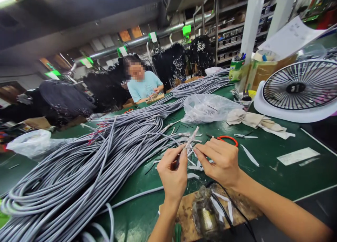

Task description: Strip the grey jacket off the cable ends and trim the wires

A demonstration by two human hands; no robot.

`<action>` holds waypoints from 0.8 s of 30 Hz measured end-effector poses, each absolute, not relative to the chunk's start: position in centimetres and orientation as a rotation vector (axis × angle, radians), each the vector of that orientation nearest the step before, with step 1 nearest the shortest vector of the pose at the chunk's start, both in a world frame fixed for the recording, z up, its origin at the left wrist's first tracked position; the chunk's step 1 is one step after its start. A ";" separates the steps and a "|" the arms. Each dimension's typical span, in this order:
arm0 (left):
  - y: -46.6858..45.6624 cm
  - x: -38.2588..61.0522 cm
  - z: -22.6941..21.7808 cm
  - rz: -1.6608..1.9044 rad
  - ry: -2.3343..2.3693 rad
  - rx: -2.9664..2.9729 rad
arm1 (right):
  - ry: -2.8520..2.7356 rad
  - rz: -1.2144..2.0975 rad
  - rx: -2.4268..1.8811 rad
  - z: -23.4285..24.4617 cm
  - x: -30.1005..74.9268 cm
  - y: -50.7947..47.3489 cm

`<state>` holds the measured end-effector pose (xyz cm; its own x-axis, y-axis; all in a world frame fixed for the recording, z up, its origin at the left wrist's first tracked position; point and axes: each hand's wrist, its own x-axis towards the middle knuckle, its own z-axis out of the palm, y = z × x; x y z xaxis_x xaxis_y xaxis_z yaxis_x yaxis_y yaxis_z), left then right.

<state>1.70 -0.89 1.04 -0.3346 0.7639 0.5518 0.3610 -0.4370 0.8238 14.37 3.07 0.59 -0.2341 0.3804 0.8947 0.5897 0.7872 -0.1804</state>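
My left hand (173, 168) is closed around the end of a grey cable, with thumb and forefinger pinching just below its pale, stripped tip (193, 136). The cable's grey sheath (142, 194) runs away to the left under that hand. Right beside it, my right hand (219, 159) has its thumb and fingertips pinched together at the whitish wrapping of the same end. Whatever strand or strip those fingertips hold is too small to tell. Large bundles of grey cable (86, 168) spread over the table to the left, and several stripped ends lie beyond my hands.
Orange-handled scissors (228, 140) lie beyond my right hand. Nearer me is a stained wooden board (184, 214) with a lumpy metal piece and black cord. A white fan (297, 91), a plastic bag (210, 107) and cloth gloves (256, 121) stand right. A co-worker (144, 82) sits across the table.
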 end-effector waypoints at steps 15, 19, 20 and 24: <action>-0.8 1.5 0.8 1.707 1.394 1.578 | -1.811 0.307 -0.713 1.2 14.3 3.0; -0.9 1.5 0.8 1.740 1.370 1.575 | -1.820 0.271 -0.663 1.0 14.2 2.9; -0.9 1.5 0.8 1.750 1.369 1.572 | -1.831 0.230 -0.653 0.9 14.2 2.9; -0.9 1.5 0.7 1.777 1.376 1.552 | -1.841 0.098 -0.686 0.6 14.3 3.0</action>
